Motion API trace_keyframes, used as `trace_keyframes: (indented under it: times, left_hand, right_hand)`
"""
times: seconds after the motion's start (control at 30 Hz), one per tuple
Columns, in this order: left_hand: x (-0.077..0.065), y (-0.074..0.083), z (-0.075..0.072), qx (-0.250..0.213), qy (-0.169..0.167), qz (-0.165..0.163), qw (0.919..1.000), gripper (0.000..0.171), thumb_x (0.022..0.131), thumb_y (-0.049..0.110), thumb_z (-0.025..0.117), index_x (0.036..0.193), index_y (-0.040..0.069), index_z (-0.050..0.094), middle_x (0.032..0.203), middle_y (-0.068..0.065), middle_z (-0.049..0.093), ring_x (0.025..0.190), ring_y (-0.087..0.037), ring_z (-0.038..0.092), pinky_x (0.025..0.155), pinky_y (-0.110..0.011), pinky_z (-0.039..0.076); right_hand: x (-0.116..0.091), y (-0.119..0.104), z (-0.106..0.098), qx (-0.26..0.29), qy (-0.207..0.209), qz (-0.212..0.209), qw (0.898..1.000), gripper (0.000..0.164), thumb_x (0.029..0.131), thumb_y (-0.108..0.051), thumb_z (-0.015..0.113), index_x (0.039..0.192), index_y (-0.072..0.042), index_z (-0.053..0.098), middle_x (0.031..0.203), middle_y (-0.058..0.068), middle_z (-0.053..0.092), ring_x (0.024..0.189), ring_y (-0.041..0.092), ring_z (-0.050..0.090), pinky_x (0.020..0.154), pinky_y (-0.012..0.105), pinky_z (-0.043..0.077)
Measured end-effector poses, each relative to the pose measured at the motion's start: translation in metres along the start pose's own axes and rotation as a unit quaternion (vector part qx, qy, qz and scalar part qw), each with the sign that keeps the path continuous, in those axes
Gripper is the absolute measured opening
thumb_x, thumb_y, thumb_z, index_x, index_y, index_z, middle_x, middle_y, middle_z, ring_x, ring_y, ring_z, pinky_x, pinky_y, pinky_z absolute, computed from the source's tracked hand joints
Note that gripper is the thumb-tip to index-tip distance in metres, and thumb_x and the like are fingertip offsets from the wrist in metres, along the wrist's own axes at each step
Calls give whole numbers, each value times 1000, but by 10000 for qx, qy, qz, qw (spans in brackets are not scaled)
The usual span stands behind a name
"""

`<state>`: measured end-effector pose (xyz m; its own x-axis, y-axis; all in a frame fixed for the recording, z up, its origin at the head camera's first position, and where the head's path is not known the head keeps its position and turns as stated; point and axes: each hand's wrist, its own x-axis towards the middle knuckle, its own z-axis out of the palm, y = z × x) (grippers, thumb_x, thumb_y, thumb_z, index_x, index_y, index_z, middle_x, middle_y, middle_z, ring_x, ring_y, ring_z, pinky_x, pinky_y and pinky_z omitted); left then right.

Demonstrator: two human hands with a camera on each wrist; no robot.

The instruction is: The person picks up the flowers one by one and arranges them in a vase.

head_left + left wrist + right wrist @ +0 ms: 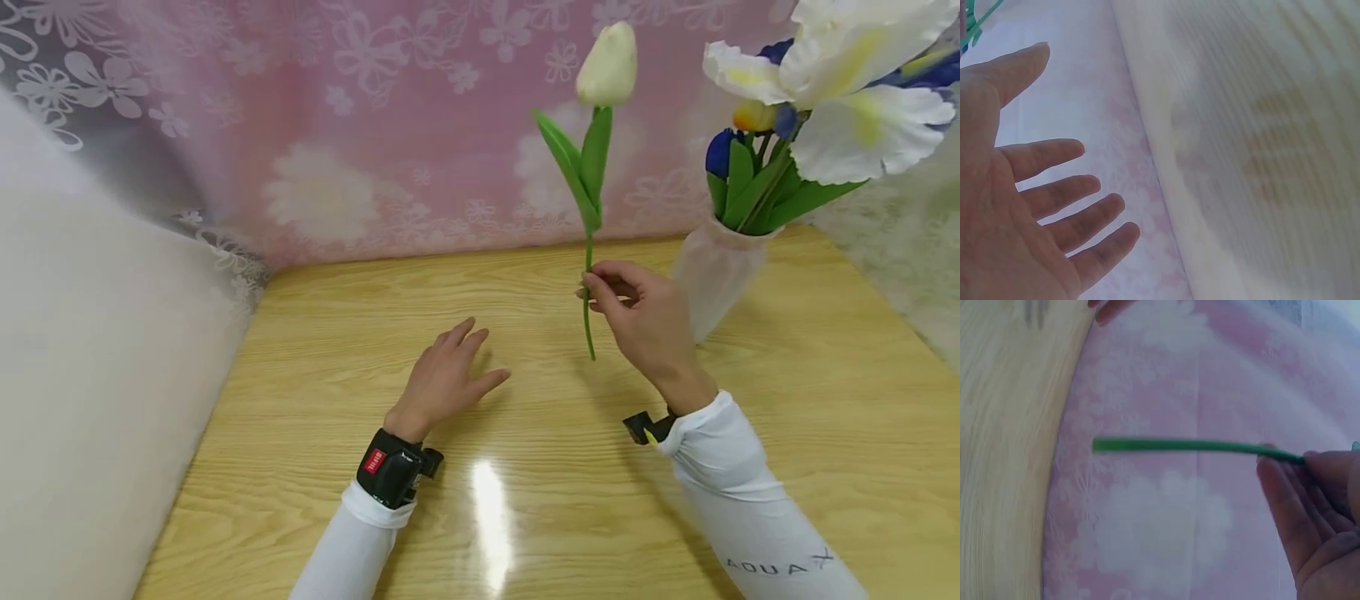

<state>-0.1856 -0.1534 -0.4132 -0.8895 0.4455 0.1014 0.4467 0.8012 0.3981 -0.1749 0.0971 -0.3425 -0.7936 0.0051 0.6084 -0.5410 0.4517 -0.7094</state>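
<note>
A white artificial tulip (607, 67) with green leaves stands upright in the air over the table. My right hand (648, 321) pinches its thin stem between thumb and fingers, and the stem's lower end hangs free below. In the right wrist view the green stem (1172, 445) sticks out from the fingertips of the right hand (1316, 512). To the left, my left hand (442, 379) hovers above the wood with its fingers spread, holding nothing. The left wrist view shows that hand (1029, 206) palm-on, fingers apart.
Just behind the right hand stands a frosted vase (720, 267) of artificial flowers, with a large white iris (847, 83) and blue blooms. A pink floral cloth (420, 167) hangs along the back edge of the wooden table (300, 400). A white wall (97, 333) borders the left side.
</note>
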Motion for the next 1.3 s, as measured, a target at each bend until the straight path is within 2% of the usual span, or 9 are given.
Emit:
trace_keyframes:
  times: [0.1, 0.3, 0.4, 0.57, 0.8, 1.0, 1.13, 1.3]
  left_hand:
    - [6, 6, 1, 37, -51, 119, 9999, 70, 90, 56, 57, 141, 8, 48, 150, -12, 34, 132, -34, 38, 101, -50, 38]
    - [16, 17, -1, 159, -26, 423, 9990, 70, 91, 56, 56, 141, 9, 47, 150, -12, 33, 131, -32, 38, 99, -48, 39]
    - [19, 21, -2, 248, -65, 468, 9986, 70, 91, 57, 55, 142, 10, 46, 151, -11, 32, 132, -31, 38, 100, -48, 38]
    - [20, 25, -4, 314, -122, 439, 9985, 70, 91, 58, 54, 142, 11, 46, 152, -10, 31, 133, -30, 37, 101, -49, 37]
    - [22, 29, -4, 327, -126, 472, 9983, 70, 91, 58, 54, 141, 10, 48, 151, -10, 32, 132, -31, 37, 99, -49, 39]
    - [24, 31, 0, 318, -43, 611, 9976, 69, 91, 56, 56, 140, 9, 49, 151, -11, 33, 130, -32, 39, 99, -48, 40]
    - [25, 34, 0, 365, -3, 701, 9969, 69, 91, 56, 56, 141, 9, 48, 151, -11, 33, 130, -31, 39, 98, -47, 40]
    - [29, 40, -2, 424, -22, 760, 9962, 69, 91, 57, 55, 142, 11, 47, 151, -11, 32, 131, -31, 39, 99, -48, 40]
  right_hand:
    - [3, 0, -16, -79, 302, 67, 9995, 12, 91, -3, 65, 97, 5, 70, 86, 13, 70, 73, 4, 66, 66, 16, 53]
    - [9, 3, -47, -897, 1132, -271, 9891, 13, 87, -2, 69, 97, 5, 73, 86, 16, 71, 71, -11, 59, 66, 7, 47]
    - [13, 2, -61, -1105, 1372, -172, 9842, 15, 89, -7, 69, 98, 4, 73, 87, 17, 71, 71, -12, 59, 66, 6, 45]
    - [21, -3, -81, -1311, 1711, 35, 9765, 22, 90, -17, 68, 98, 2, 74, 89, 11, 72, 72, -11, 59, 67, 7, 44]
    - [35, -5, -99, -1176, 2270, -171, 9666, 20, 89, -15, 69, 97, 2, 75, 89, 7, 72, 71, -9, 61, 71, 10, 47]
    - [41, -5, -105, -1106, 2469, -421, 9618, 18, 89, -15, 69, 96, 1, 75, 88, 4, 72, 73, -7, 63, 73, 13, 50]
    - [47, -7, -110, -997, 2640, -581, 9576, 17, 90, -16, 68, 93, -1, 76, 85, -3, 71, 71, -3, 64, 71, 13, 49]
    - [58, -13, -116, -746, 2788, -811, 9540, 9, 89, -15, 69, 88, -8, 75, 82, 1, 71, 69, 4, 64, 68, 15, 48]
